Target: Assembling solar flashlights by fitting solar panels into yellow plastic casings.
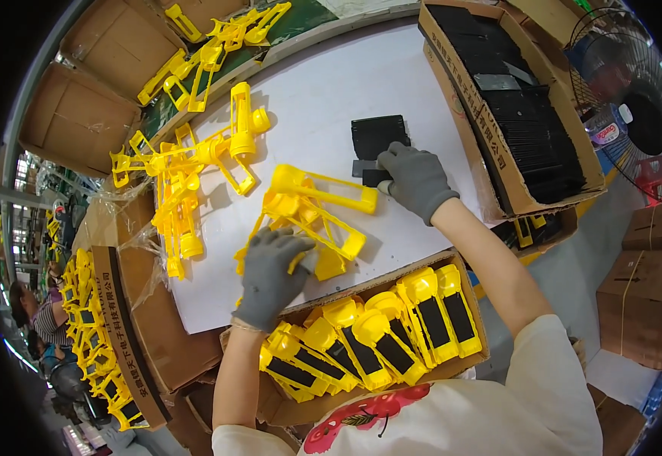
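My left hand (272, 275), in a grey glove, curls its fingers around the near end of a yellow plastic frame (340, 237) in a small pile on the white tabletop. Across from it, my gloved right hand (418, 181) pinches the edge of a small black panel (375, 177). Just beyond those fingertips lies a stack of black panels (380, 136). More loose yellow frames (181, 199) are heaped left of the pile. Close to my body, a cardboard box (477, 328) holds rows of yellow frames with black panels fitted in them (381, 343).
A long carton (464, 76) packed with black panels stands at the far right, near a wire-caged fan (635, 106) and a bottle (606, 125). Yellow frames (217, 47) lie on a green surface at the back left. Another person (46, 315) is at the far left.
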{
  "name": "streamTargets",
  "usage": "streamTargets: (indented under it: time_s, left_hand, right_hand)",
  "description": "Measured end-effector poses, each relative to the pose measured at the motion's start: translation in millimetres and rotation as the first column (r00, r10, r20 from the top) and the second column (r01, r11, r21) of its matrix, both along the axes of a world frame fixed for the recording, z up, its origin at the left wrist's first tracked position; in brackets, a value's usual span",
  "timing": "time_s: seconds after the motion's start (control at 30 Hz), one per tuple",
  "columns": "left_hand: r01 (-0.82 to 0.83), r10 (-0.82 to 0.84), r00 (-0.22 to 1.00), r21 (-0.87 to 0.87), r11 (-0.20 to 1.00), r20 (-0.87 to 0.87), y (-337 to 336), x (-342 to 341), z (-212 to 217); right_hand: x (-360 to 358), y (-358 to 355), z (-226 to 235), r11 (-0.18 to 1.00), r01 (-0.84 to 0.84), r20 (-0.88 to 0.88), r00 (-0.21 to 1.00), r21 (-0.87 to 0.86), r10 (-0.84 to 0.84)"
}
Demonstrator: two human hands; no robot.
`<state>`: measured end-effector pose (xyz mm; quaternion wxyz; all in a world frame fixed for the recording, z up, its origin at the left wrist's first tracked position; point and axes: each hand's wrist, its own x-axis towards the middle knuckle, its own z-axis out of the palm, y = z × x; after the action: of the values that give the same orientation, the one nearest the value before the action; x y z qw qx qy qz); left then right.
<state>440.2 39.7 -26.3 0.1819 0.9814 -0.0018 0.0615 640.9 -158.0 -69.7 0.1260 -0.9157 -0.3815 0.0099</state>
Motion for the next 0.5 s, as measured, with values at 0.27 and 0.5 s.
streamTargets:
  time_s: [0.27, 0.5]
  left_hand:
    - [-0.051, 0.042, 0.985, 0.053, 0.997, 0.169, 37, 78, 19]
    - [-0.022, -0.066, 0.943, -0.259, 0.966, -0.327, 72, 159, -10]
  right_hand:
    - [3, -9, 19, 0.997, 0.054, -0.235, 0.97, -0.053, -0.065]
    - [4, -26, 9, 0.994, 0.06, -0.298, 0.954, 0.092, -0.03]
